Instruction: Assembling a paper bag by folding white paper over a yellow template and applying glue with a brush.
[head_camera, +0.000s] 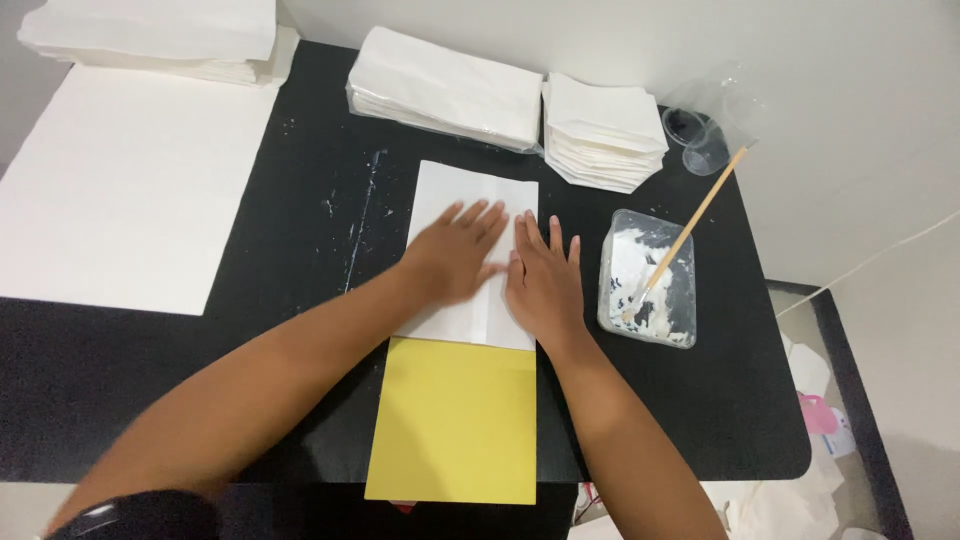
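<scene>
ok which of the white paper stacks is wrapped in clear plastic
The wide flat stack at the table's back edge, just behind the hands. Clear film shows along its front edge. The smaller stack to its right and the pile at far left are bare.

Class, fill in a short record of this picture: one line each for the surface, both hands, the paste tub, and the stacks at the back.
Surface: black table
Left hand: flat on folded white paper
Right hand: flat on the same paper
Below paper: yellow sheet
Paste tub: clear, white paste, wooden stick inside
Back: white paper stacks
</scene>
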